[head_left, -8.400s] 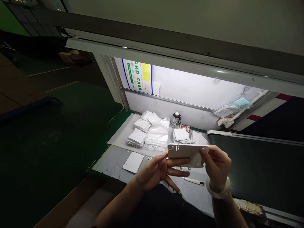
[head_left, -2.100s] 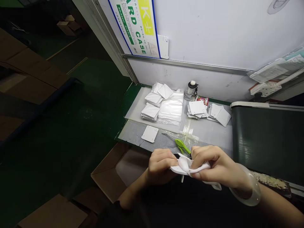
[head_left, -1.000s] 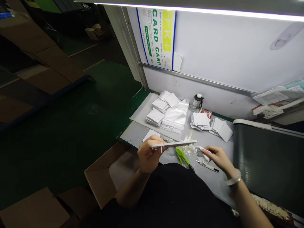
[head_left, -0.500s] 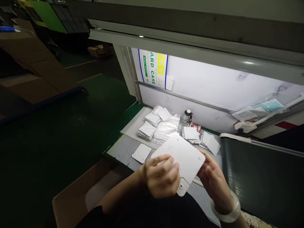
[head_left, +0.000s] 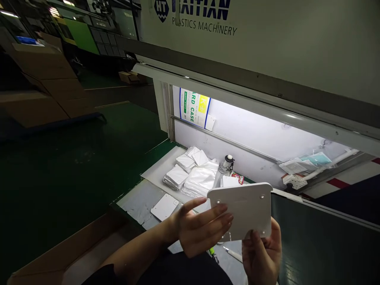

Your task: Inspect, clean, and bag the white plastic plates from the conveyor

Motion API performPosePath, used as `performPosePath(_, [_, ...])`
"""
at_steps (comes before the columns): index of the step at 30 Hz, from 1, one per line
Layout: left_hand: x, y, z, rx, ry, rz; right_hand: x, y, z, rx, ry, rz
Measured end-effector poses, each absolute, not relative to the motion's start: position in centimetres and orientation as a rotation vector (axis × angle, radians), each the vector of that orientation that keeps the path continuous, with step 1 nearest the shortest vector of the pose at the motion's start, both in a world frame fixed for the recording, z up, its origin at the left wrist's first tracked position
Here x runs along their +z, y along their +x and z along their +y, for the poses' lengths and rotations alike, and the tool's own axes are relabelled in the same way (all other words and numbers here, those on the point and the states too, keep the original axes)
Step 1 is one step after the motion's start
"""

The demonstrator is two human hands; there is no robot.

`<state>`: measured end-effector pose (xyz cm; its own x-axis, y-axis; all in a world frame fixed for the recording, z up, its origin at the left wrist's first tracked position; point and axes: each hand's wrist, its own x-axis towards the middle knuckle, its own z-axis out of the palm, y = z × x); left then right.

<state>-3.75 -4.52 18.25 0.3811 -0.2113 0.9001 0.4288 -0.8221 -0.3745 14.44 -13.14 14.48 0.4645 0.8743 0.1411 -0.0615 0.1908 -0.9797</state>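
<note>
A flat white plastic plate with small round bosses near its corners is held up in front of me, face toward the camera. My right hand grips its lower edge from below, thumb on the front. My left hand rests against its left side with fingers stretched out along the face. Below the hands, a white pen and a bit of a green tool lie on the bench.
Stacks of white plates and clear bags lie on the grey bench mat. One loose plate lies nearer. A small bottle stands at the back wall. A dark conveyor belt runs right; a cardboard box sits lower left.
The plate has been lifted and turned from tilted to nearly upright, facing me. My left fingers have straightened out. My head has tipped up, bringing the machine's lettering into view.
</note>
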Motion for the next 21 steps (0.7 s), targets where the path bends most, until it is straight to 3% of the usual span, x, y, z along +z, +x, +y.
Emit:
performPosePath(3, [18.1, -3.5, -4.1, -1.443, -2.14, -0.201, 13.9, 15.3, -12.7, 0.681, -1.255, -0.964])
performPosePath(8, [14.9, -1.7, -2.7, -1.254, -2.567, -0.348, 12.0, 18.1, -11.6, 0.202, -1.261, -1.543])
performPosePath(11, [10.1, 0.5, -2.1, -1.03, -2.937, -0.35, 8.8, 19.5, -11.4, 0.492, -1.383, -1.909])
performPosePath(13, [6.6, 2.0, -1.2, -0.847, -3.229, -0.343, 6.2, 20.1, -11.6, 0.731, -1.499, -1.855])
performPosePath(16, [2.1, 3.7, 2.1, -0.445, -3.571, -0.925, 2.8, 20.6, -12.1, 0.805, -1.665, -1.672])
performPosePath(21, [-2.5, 3.1, 10.7, -0.283, -3.099, -1.87, 0.0, 22.2, -13.1, 0.695, -1.844, -1.597])
